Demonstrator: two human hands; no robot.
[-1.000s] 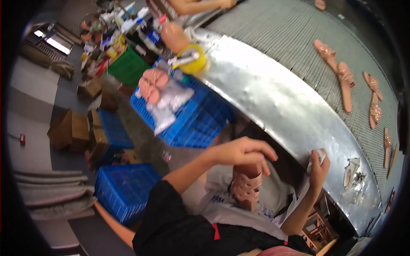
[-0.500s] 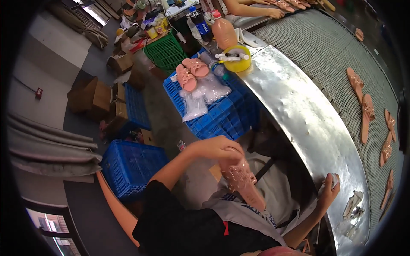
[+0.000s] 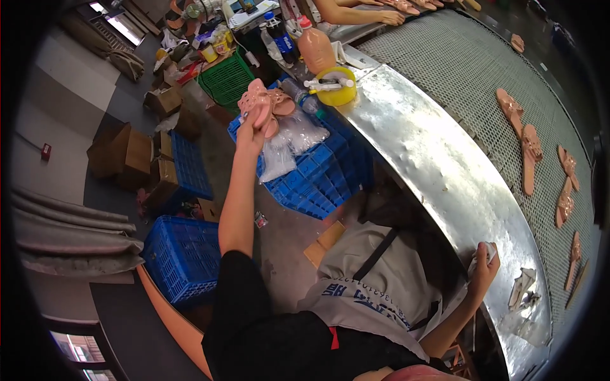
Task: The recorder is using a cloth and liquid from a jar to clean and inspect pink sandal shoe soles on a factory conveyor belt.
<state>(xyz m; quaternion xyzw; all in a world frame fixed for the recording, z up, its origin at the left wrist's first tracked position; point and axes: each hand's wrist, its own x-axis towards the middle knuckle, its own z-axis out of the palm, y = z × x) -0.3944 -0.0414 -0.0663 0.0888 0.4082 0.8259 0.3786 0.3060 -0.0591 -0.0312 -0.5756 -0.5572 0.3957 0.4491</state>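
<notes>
My left arm is extended almost fully forward and to the left, elbow nearly straight, bare forearm running up from the black sleeve. My left hand (image 3: 249, 130) is raised at the end of that reach with the fingers closed around a pink sandal (image 3: 257, 101). The sandal sits at the top of a small heap of pink sandals (image 3: 276, 105) resting on clear plastic bags (image 3: 289, 140), and these lie on a blue crate (image 3: 318, 174) that stands against the curved metal edge (image 3: 432, 165) of the conveyor. Whether the gripped sandal is lifted clear of the heap or touching it, I cannot tell.

My right arm is bent sharply at the elbow, forearm rising from the lower edge toward the metal edge. My right hand (image 3: 484, 267) is closed around a small white object (image 3: 486, 254) held just beside the metal edge; its kind cannot be determined at this size. Crumpled clear plastic scraps (image 3: 524, 289) lie on the metal surface near that hand.

On the mesh belt (image 3: 457, 70) beyond the edge, further pink sandals (image 3: 521, 143) lie in pairs, well apart from both hands. A yellow tape dispenser (image 3: 335, 86) and an orange bottle (image 3: 314, 44) stand on the metal surface near the heap. A second blue crate (image 3: 181, 254) stands on the floor below my left arm, with cardboard boxes (image 3: 124, 152) beyond it.
</notes>
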